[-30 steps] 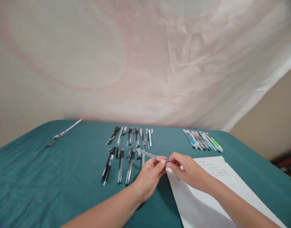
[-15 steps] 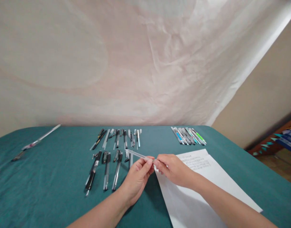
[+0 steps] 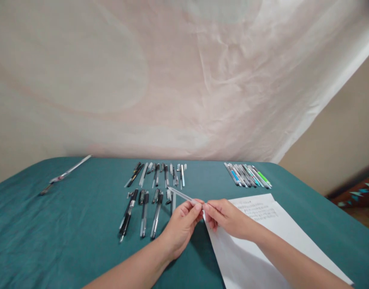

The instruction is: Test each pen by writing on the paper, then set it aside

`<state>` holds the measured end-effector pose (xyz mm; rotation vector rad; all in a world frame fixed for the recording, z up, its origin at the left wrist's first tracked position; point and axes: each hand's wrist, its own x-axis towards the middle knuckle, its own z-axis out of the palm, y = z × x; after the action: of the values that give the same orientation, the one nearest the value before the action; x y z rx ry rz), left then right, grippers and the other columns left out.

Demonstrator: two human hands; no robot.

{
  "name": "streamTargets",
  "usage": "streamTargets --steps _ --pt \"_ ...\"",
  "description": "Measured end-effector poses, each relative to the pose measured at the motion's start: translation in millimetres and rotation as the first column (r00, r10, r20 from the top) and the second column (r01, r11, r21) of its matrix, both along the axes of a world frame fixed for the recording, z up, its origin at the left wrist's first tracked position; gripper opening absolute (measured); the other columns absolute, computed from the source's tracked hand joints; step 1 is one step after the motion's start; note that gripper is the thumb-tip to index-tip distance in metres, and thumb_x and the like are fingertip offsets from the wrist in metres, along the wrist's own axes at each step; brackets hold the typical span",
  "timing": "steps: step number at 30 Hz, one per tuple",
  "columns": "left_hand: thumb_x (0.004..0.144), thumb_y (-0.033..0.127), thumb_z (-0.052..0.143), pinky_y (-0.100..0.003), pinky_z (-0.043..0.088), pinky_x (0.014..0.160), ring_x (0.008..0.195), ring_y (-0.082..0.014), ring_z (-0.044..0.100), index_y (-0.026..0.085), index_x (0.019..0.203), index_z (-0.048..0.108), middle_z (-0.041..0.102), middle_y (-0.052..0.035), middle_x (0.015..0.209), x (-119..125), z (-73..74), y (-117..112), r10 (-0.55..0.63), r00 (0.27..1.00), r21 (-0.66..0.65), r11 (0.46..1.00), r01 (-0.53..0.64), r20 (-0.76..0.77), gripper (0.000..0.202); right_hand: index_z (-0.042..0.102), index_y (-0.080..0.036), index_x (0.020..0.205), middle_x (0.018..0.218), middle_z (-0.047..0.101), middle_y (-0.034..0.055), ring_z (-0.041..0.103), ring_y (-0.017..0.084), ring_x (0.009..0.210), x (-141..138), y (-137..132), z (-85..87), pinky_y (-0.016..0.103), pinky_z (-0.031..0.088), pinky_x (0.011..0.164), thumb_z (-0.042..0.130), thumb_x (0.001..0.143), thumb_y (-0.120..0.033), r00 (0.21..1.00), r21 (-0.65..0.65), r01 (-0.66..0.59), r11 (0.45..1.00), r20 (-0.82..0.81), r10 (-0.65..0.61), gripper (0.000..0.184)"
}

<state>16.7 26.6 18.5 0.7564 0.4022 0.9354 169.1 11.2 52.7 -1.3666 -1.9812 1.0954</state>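
Note:
My left hand (image 3: 183, 226) pinches a clear pen barrel (image 3: 180, 193) that slants up and to the left above the teal tablecloth (image 3: 67, 224). My right hand (image 3: 228, 218) meets it at the barrel's near end, its fingertips pinched on a small part that I cannot make out. Both hands hover just left of a white sheet of paper (image 3: 262, 237) with a few printed lines near its top. Just beyond my left hand a row of black and clear pens (image 3: 142, 212) lies on the cloth.
A second row of pens and pen parts (image 3: 159, 172) lies further back. A bunch of coloured pens (image 3: 247, 174) rests at the back right. A long pale pen-like stick (image 3: 65, 174) lies at the far left. A wrinkled cream sheet (image 3: 172, 80) hangs behind the table.
The hands keep the same pinch on the barrel. The view has swung: first right, then back a little left, so everything shifted in the frame.

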Motion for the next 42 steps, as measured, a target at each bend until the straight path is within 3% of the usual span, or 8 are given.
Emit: streamTargets --steps 5,10,13,15,18,25,32,42 --pt "0.081 0.034 0.06 -0.027 0.038 0.074 0.071 -0.0128 0.051 0.012 0.081 0.06 0.058 -0.0031 0.073 1 -2.0 -2 -0.007 1.0 0.062 0.998 0.008 -0.023 0.022 0.053 -0.015 0.065 0.054 0.055 -0.0004 0.054 0.011 0.047 5 1 4.3 0.022 0.044 0.051 0.031 0.088 -0.055 0.995 -0.163 -0.019 0.986 -0.104 0.002 0.05" --pt "0.073 0.042 0.065 -0.023 0.036 0.066 0.065 -0.0106 0.046 0.013 0.078 0.061 0.055 -0.0019 0.073 1 -3.7 -8 -0.021 0.986 0.091 0.995 0.037 -0.164 0.03 0.058 -0.016 0.094 0.071 0.06 0.0023 0.057 0.013 0.062 12 5 4.8 0.024 0.046 0.061 0.034 0.091 -0.038 0.983 0.225 0.115 0.968 0.113 -0.143 0.033" --pt "0.068 0.047 0.067 -0.024 0.036 0.065 0.064 -0.0119 0.045 0.013 0.075 0.061 0.053 -0.0011 0.07 0 -1.7 -12 -0.118 0.966 0.147 0.977 0.155 -0.231 0.035 0.04 -0.023 0.128 0.091 0.06 0.0044 0.058 0.013 0.069 9 3 1.9 0.024 0.046 0.064 0.037 0.089 -0.023 0.967 0.421 -0.043 0.906 0.244 -0.067 0.04" --pt "0.064 0.051 0.068 -0.024 0.036 0.064 0.063 -0.0124 0.045 0.014 0.071 0.061 0.052 -0.0005 0.068 0 -0.6 -14 -0.179 0.95 0.178 0.957 0.228 -0.256 0.038 0.041 -0.026 0.129 0.095 0.059 0.0048 0.058 0.013 0.067 6 1 0.8 0.023 0.045 0.059 0.04 0.083 -0.016 0.93 0.45 -0.208 0.868 0.365 0.034 0.047" --pt "0.063 0.055 0.066 -0.025 0.037 0.065 0.062 -0.0132 0.046 0.015 0.068 0.06 0.052 -0.0006 0.066 -1 -0.4 -15 -0.207 0.931 0.205 0.939 0.276 -0.301 0.041 0.056 -0.024 0.112 0.093 0.061 0.0056 0.06 0.014 0.068 6 -1 1.5 0.023 0.045 0.058 0.044 0.077 -0.011 0.881 0.425 -0.302 0.853 0.466 0.08 0.038" --pt "0.081 0.063 0.033 -0.026 0.041 0.07 0.064 -0.0154 0.05 0.016 0.069 0.064 0.057 -0.0054 0.071 -8 4.0 -22 -0.159 0.88 0.374 0.86 0.346 -0.448 0.057 0.054 -0.022 0.108 0.099 0.066 0.0079 0.062 0.021 0.091 59 21 1.8 0.032 0.048 0.077 0.042 0.086 -0.026 0.909 0.33 -0.066 0.942 0.41 -0.08 0.026" --pt "0.086 0.06 0.021 -0.024 0.042 0.071 0.069 -0.017 0.055 0.016 0.077 0.068 0.059 -0.0062 0.071 -9 0.1 -24 -0.022 0.827 0.552 0.734 0.395 -0.562 0.065 0.056 -0.021 0.106 0.102 0.065 0.0108 0.061 0.026 0.095 120 36 -2.1 0.036 0.048 0.079 0.052 0.081 -0.041 0.921 0.102 0.024 0.995 0.385 -0.062 0.032" --pt "0.091 0.047 0.022 -0.027 0.04 0.074 0.073 -0.0185 0.056 0.015 0.084 0.068 0.061 -0.0077 0.076 -11 5.1 -23 0.066 0.843 0.612 0.718 0.331 -0.534 0.057 0.057 -0.021 0.097 0.079 0.065 0.0036 0.06 0.019 0.073 108 31 9.3 0.028 0.045 0.067 0.048 0.083 -0.041 0.909 0.055 -0.064 0.996 0.414 0.036 0.026"
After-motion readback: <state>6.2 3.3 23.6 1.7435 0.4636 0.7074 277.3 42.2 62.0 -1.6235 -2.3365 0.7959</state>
